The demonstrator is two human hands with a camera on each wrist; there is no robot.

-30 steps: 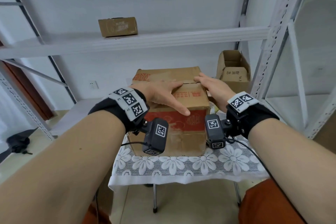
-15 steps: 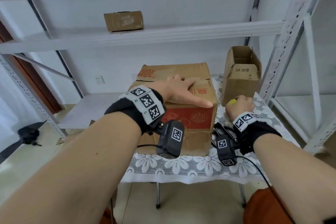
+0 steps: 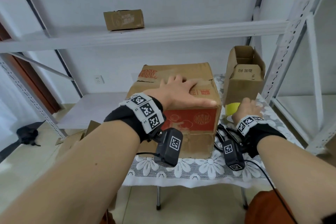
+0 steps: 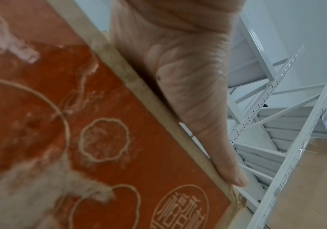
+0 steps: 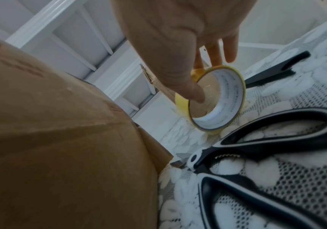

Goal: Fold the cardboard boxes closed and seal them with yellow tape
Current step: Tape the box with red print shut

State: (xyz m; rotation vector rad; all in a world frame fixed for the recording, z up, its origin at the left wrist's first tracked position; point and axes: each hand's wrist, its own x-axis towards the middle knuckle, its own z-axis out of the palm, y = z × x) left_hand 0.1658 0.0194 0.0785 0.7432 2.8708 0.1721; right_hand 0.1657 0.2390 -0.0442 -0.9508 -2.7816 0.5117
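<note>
Cardboard box [image 3: 181,114], large, red-printed on its front face, stands upright at the middle of the bench [image 3: 190,169], its long axis running along the bench's front edge. My left hand [image 3: 179,94] lies flat on the folded top flaps, fingers straight and spread, thumb along the top front edge. The left wrist view confirms the thumb [image 4: 204,124] resting on that edge above the red print; the flaps themselves are out of its sight.

My right hand [image 3: 248,108] is beside the box near the bench's right edge, holding the yellow tape [image 3: 231,108]. The head view shows only a yellow patch of the roll behind the hand. The right wrist view shows the roll [image 5: 217,99] standing on edge on the lace cloth, its opening facing the camera, thumb inside the core and fingers [image 5: 215,51] over the outer rim.

Scissors [image 5: 266,147] with black handles lie on the cloth just beside the box's right side, blades largely hidden under it.

A smaller open box [image 3: 244,80] stands at the far right corner; its interior is hard to make out.
</note>
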